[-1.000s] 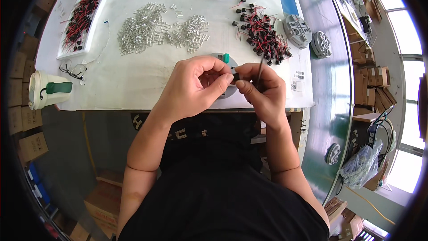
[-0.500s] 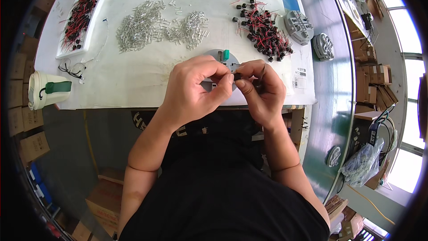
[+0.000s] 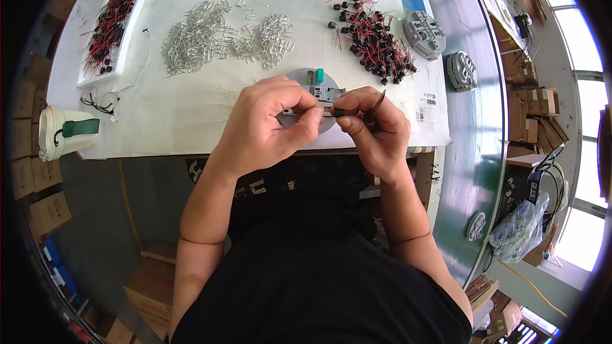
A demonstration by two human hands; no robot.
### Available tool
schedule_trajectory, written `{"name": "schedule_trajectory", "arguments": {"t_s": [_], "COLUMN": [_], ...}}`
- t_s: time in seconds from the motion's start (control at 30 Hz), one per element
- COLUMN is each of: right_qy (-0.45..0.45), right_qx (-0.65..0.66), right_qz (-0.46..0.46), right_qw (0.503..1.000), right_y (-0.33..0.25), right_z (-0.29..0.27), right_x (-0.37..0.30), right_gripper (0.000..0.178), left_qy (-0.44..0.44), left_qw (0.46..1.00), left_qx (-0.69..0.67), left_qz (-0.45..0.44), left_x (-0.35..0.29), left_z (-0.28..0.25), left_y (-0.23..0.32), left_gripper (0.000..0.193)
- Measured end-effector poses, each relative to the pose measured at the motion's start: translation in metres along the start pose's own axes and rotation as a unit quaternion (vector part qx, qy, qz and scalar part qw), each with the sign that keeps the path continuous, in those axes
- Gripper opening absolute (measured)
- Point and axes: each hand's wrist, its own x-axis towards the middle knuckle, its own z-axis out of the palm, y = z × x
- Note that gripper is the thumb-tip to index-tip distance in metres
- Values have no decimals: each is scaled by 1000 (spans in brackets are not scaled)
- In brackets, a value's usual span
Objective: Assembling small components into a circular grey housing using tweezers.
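Note:
My right hand (image 3: 382,129) pinches a small black component (image 3: 340,113) between thumb and forefinger. A dark, slim pointed tool (image 3: 376,107) is tucked between its fingers, its kind unclear. My left hand (image 3: 268,124) is closed in a pinch on thin wires at the component's left side; its fingertips partly hide them. Both hands hover over a round grey fixture (image 3: 329,91) near the table's front edge. A green block (image 3: 319,76) stands on this fixture, whose near part is largely covered by my hands.
Clear-silver U-shaped pieces (image 3: 197,38) lie in heaps at centre left. Black components with red wires (image 3: 382,48) are piled at right; more fill a white tray (image 3: 141,0). Other grey fixtures (image 3: 424,35) stand around. Glasses (image 3: 102,100) and a pale cup (image 3: 51,134) are at left.
My left hand has drawn slightly left, away from the right, so the gap between the fingertips has widened and wire shows there. My right hand keeps the black component.

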Motion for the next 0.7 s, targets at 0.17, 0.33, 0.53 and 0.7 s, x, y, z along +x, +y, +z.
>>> {"name": "schedule_trajectory", "arguments": {"t_s": [0.17, 0.33, 0.53, 0.7], "right_qy": [-21, -18, -20, -31], "right_qx": [-29, -37, 71, 36], "right_qz": [43, 88, 102, -23], "right_qw": [998, 995, 992, 999], "right_y": [-4, -4, -2, 2], "right_z": [-5, -9, -8, -6], "right_x": [-3, -2, -3, 3], "right_gripper": [20, 18, 14, 16], "left_qy": [4, 17, -7, -38], "left_qw": [999, 998, 992, 955], "left_qx": [-3, 4, -56, -195], "left_qz": [-49, -65, -114, -222], "left_x": [-2, -2, -5, -4], "left_z": [-6, -5, -6, 3], "left_y": [-3, -7, -7, -4], "left_gripper": [14, 16, 25, 31]}}
